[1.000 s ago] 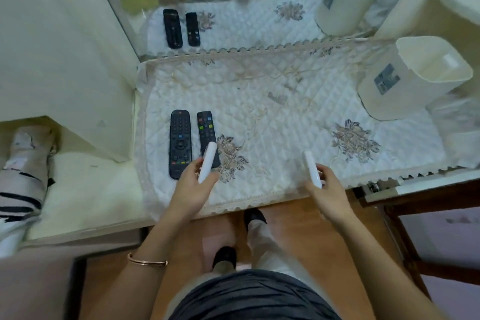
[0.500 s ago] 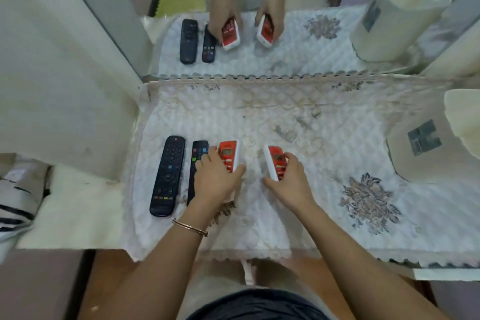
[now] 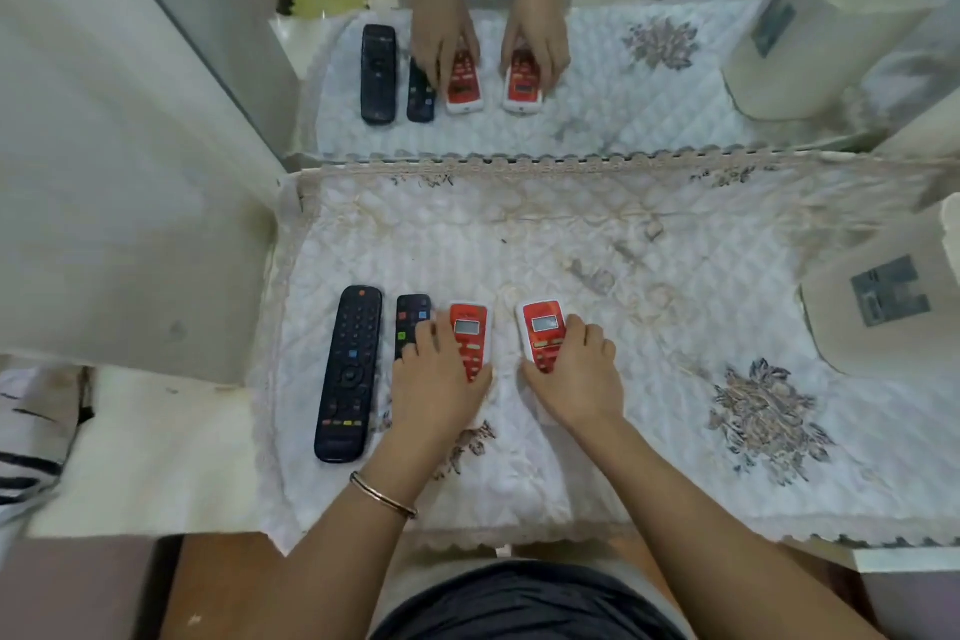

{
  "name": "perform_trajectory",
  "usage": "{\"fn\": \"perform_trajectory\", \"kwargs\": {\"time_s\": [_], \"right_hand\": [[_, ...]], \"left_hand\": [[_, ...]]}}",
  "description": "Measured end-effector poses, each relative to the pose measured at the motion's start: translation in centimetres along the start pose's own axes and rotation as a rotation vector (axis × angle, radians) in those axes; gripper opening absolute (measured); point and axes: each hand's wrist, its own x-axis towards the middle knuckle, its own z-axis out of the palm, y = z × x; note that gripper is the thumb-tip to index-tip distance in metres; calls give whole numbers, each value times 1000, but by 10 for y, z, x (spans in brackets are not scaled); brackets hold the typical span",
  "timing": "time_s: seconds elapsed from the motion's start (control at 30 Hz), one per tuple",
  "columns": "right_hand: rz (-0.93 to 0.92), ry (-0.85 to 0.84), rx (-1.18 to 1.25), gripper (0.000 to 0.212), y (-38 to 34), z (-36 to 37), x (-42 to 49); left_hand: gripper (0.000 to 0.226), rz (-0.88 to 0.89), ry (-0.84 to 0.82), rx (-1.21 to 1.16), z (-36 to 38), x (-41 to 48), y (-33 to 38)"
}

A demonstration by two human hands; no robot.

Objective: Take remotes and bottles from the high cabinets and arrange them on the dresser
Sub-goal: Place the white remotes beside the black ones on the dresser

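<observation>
On quilted dresser cover (image 3: pixel 597 457): left hand (image 3: pixel 436 385) grips one red remote (image 3: pixel 470 340), right hand (image 3: pixel 576 379) another (image 3: pixel 540 333); release parallel, beside small black remote (image 3: pixel 413 320).

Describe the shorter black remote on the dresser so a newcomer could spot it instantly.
Start at the white quilted cloth covering the dresser below the mirror; four remotes lie in a row near its left end. The short black remote with coloured buttons is second from the left, between the long black remote and a red-faced white remote under the left hand, which partly hides it.

Two red remotes (image 3: pixel 470 339) (image 3: pixel 542 332) lie flat beside two black remotes (image 3: pixel 349 372) (image 3: pixel 412 322).
</observation>
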Motion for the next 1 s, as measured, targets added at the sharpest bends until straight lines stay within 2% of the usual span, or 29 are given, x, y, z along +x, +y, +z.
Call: {"fn": "perform_trajectory", "kwargs": {"time_s": [0.13,0.3,0.6,0.7,1.0], "right_hand": [[20,-15,77,66,-8,3,-2],[-6,-17,120,68,-16,10,-3],[10,-14,116,68,-17,12,-7],[7,-11,123,66,-13,11,-11],[59,55,399,52,26,8,-51]], "left_hand": [[79,28,-31,11,-2,4,-2],[83,49,-25,30,-5,8,-3],[79,85,-30,-10,-2,5,-11],[70,105,-24,-36,-2,2,-16],[43,243,57,-131,-15,-7,-22]]}}
